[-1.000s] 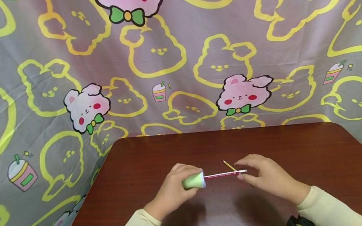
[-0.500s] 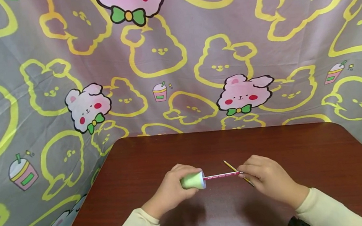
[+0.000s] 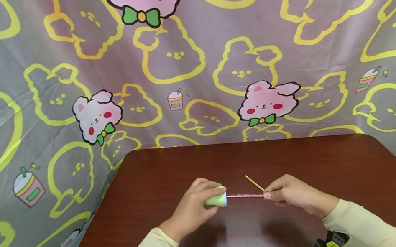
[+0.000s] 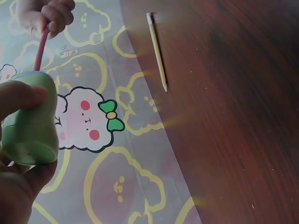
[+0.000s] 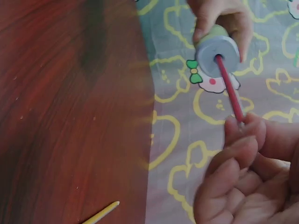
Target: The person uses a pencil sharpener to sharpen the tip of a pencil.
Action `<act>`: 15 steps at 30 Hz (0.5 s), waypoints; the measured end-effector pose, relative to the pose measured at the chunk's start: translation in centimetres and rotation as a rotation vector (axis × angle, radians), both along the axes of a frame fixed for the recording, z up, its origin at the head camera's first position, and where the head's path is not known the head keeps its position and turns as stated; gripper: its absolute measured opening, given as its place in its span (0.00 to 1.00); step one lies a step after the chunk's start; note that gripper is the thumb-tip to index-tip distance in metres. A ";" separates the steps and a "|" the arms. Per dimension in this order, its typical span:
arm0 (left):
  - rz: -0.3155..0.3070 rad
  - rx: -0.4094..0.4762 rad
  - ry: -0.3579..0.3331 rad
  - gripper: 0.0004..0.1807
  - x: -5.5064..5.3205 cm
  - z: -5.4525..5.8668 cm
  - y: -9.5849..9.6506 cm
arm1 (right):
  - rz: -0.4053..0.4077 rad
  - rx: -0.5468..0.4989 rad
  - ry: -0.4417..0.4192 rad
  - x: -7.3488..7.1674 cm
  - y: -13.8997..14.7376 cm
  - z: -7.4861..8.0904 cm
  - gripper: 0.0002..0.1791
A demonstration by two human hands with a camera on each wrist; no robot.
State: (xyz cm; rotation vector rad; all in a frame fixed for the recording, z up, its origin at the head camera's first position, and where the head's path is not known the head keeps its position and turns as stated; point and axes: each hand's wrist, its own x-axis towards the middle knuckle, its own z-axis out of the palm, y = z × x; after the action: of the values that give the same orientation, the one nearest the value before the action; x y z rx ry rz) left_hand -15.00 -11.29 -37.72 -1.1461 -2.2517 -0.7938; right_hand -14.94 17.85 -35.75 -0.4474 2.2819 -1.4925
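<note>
My left hand grips a light green pencil sharpener above the table, thumb and fingers around its sides. A red pencil sticks into the round hole in the sharpener's pale end face, so its inserted end is hidden. The pencil's outer end is pinched between the thumb and fingers of my right hand. In the right wrist view, the other fingers of that hand curl loosely below the pinch.
A yellow pencil lies on the dark brown table, beyond the right hand. Behind the table and along its left side hangs a grey cloth printed with cartoon rabbits.
My right hand has closed on the red pencil's outer end, then rolled over, so its wrist has turned. That end has dipped slightly. My left hand keeps its hold on the sharpener.
</note>
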 end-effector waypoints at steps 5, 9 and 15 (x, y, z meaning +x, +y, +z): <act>-0.010 -0.006 0.081 0.25 0.0 0.0 0.1 | -0.003 -0.043 -0.122 -0.2 0.2 0.3 0.11; -0.006 0.000 0.063 0.24 -0.1 -0.1 0.1 | 0.004 -0.002 -0.055 -0.2 0.2 0.4 0.11; 0.027 0.033 -0.146 0.23 0.0 0.1 0.0 | -0.014 0.191 0.211 0.0 0.1 0.4 0.20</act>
State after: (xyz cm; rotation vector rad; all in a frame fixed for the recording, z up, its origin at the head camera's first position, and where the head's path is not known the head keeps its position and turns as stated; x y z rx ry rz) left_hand -15.02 -11.34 -37.64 -1.0711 -2.3578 -0.9274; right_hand -14.93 17.94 -35.38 -0.5567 2.5653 -1.2698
